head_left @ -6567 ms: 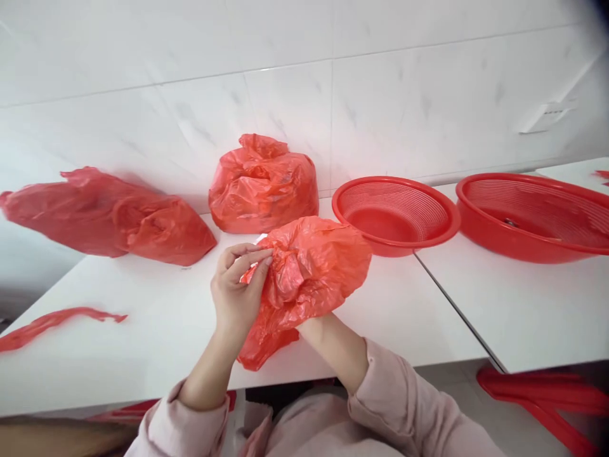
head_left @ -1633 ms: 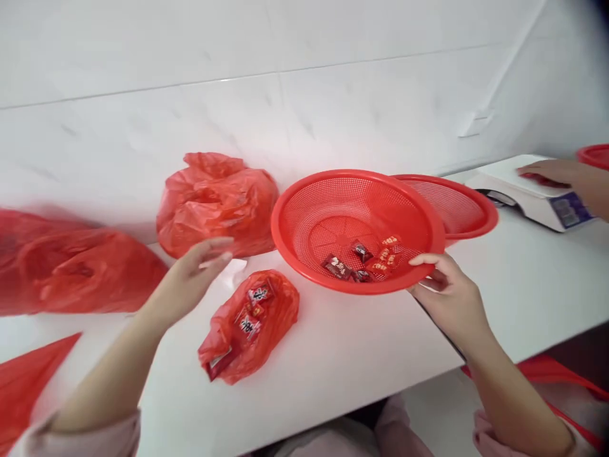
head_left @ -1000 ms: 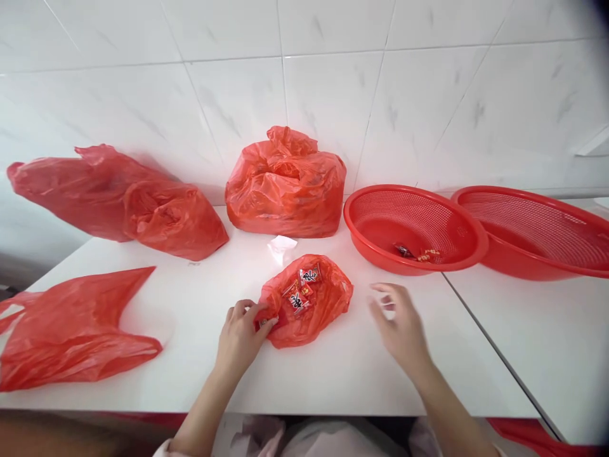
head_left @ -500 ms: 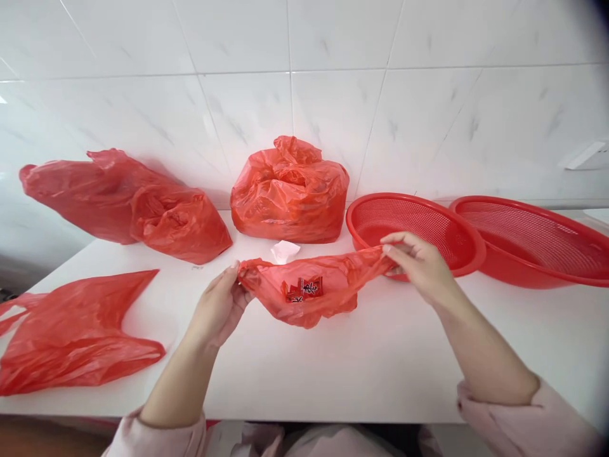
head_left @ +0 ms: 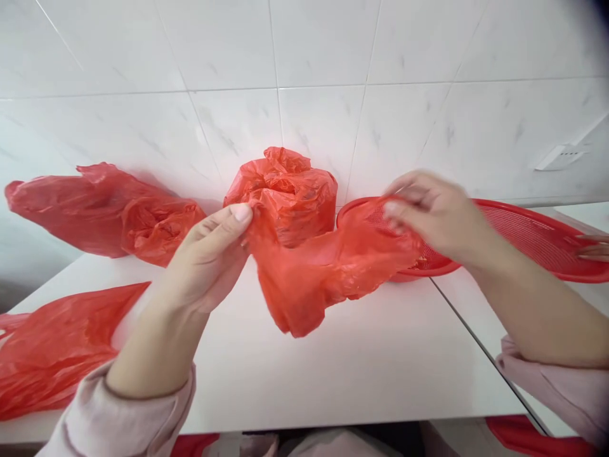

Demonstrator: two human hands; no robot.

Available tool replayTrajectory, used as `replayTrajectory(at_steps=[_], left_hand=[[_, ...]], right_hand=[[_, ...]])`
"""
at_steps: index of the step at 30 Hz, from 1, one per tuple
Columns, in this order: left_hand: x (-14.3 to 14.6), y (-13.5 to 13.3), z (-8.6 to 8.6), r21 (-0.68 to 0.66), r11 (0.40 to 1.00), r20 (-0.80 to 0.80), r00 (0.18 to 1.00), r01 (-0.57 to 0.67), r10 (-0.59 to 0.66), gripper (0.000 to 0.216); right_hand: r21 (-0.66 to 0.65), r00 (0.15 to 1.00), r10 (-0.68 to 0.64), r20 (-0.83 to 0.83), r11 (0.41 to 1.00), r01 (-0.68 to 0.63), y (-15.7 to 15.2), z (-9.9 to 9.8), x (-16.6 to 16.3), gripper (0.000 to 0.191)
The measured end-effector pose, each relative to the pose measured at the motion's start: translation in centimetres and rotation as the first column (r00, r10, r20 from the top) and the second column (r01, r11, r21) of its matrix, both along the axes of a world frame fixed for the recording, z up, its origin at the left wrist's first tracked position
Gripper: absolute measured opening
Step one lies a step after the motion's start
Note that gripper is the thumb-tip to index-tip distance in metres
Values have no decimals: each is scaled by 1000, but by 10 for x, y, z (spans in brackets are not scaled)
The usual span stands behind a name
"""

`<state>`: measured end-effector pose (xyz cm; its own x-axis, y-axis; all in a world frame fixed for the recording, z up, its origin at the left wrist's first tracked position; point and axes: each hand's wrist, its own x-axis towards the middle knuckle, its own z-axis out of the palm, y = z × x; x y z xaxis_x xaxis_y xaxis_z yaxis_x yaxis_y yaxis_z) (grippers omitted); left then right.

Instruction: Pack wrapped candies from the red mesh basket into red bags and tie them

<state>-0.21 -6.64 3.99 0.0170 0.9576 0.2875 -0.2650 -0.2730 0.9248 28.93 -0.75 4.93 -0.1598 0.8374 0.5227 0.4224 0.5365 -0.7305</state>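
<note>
A small red plastic bag (head_left: 314,273) hangs in the air above the white table (head_left: 371,368), stretched between both hands. My left hand (head_left: 209,254) pinches its left edge. My right hand (head_left: 428,212) grips the right edge and is blurred by motion, in front of the red mesh basket (head_left: 364,212). The bag sags in the middle; what it holds does not show from here.
A full red bag (head_left: 285,190) stands against the tiled wall. Another stuffed red bag (head_left: 99,212) lies at the left, and a flat one (head_left: 52,349) near the table's left edge. A second red basket (head_left: 537,238) sits at the right, with another person's fingers (head_left: 592,251) on it.
Both hands have lifted the small bag off the table, higher and closer to the camera. The wrapped sweets seen inside it before no longer show.
</note>
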Motion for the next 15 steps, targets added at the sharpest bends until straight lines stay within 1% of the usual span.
replayTrajectory(at_steps=[1,2,3,4,5,6,8,9,10,11,13,14,15], left_hand=[[1,2,1,-4,1000,22,1000,6,-6,14],[3,4,1,3,1000,49,999,21,-21,13],[5,6,1,25,999,72,997,38,-40,13],[7,8,2,53,997,79,995,58,-62,12],[10,11,2,70,994,66,993,89,-94,14],[13,13,3,65,989,37,990,132,-135,20],[19,19,5,-7,970,-43,969,244,-244,45],[23,22,5,-62,949,-79,947,308,-313,55],[26,26,6,-124,918,-113,914,375,-389,60],[30,30,6,-180,883,-143,877,432,-458,58],[36,38,6,-266,824,-210,804,501,-556,40],[38,42,5,-291,808,-240,778,513,-581,32],[40,44,4,-299,806,-260,769,510,-583,27]], right_hand=[[-4,995,29,93,1000,-29,-1,4,-1,7],[23,991,32,132,999,-35,-2,7,-2,6],[81,994,9,105,997,-18,-4,11,-4,8],[144,999,-15,43,990,9,-5,15,-6,9],[179,1000,-11,0,984,11,-6,19,-9,9],[175,1000,29,10,984,-30,-7,24,-12,9],[117,982,153,111,979,-165,-9,33,-21,7],[91,966,208,157,970,-223,-10,37,-28,6],[82,953,247,176,961,-264,-11,41,-36,6],[86,944,278,176,951,-296,-12,44,-45,5],[78,912,360,194,922,-380,-12,49,-65,4],[56,886,410,218,901,-431,-11,51,-74,3],[27,856,457,240,879,-477,-10,52,-82,3]])
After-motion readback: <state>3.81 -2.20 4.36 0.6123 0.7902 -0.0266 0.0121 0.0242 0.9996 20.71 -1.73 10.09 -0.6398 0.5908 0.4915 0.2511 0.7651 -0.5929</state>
